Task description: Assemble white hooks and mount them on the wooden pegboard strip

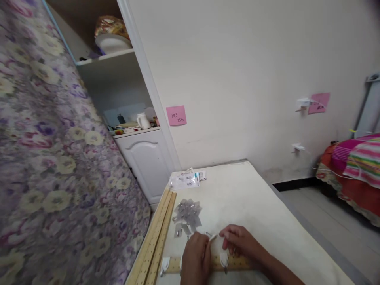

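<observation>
My left hand [196,255] is closed, with a small white hook [213,237] at its fingertips, a bit of metal showing beside it. To its right, my right hand [239,241] has its fingers curled and pinched together; whatever they hold, if anything, is hidden. Below both hands runs a perforated wooden strip [218,264], partly covered by my left hand and right forearm. White hooks with metal ends sit on this strip, one at its left end [165,264] and another between my hands [224,259]. Beyond my left hand lies a pile of clear hooks [187,213].
Long perforated wooden strips [157,241] lie along the table's left edge. Clear packaging [184,181] rests at the far end of the white table [267,213]. A floral curtain [59,158] hangs at left; a bed [356,170] stands at right.
</observation>
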The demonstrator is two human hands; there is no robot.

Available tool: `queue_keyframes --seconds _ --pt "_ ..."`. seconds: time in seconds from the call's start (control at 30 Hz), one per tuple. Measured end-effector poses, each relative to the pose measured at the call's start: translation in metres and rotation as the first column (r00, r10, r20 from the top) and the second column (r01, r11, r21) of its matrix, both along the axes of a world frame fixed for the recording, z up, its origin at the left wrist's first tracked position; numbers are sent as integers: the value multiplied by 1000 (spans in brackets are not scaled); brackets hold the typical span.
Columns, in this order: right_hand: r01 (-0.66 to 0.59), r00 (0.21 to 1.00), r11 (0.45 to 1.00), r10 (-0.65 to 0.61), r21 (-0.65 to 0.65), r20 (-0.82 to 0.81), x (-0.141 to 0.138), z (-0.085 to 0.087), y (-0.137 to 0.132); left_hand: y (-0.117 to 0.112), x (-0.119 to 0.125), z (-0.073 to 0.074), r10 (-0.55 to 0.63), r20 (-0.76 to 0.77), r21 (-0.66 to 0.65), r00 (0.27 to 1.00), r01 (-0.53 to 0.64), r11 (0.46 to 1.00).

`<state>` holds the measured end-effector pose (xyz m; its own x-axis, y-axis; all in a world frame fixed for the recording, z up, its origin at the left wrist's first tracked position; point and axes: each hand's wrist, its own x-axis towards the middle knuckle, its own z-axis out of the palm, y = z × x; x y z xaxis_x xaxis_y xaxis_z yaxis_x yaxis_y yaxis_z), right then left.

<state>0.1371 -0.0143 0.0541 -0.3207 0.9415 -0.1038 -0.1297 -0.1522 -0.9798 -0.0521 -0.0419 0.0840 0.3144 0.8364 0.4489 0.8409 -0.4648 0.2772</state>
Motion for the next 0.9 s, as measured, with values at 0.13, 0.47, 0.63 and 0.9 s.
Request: queue_keyframes --seconds 0.13,0.47,0.63,0.9 --pt "-51 984 992 30 -113 -178 5 7 -3 -4 10 2 -135 -201 157 970 168 973" --pt "-155 945 982 115 -109 -307 10 -1 -5 -3 20 -6 -197 -130 384 972 232 894" --pt "-180 969 983 170 -46 -177 13 2 -6 -4 20 -10 -212 -173 233 962 249 940" --pt "-149 983 986 156 73 -93 16 13 -9 -2 16 -28 -142 -223 10 964 148 989"
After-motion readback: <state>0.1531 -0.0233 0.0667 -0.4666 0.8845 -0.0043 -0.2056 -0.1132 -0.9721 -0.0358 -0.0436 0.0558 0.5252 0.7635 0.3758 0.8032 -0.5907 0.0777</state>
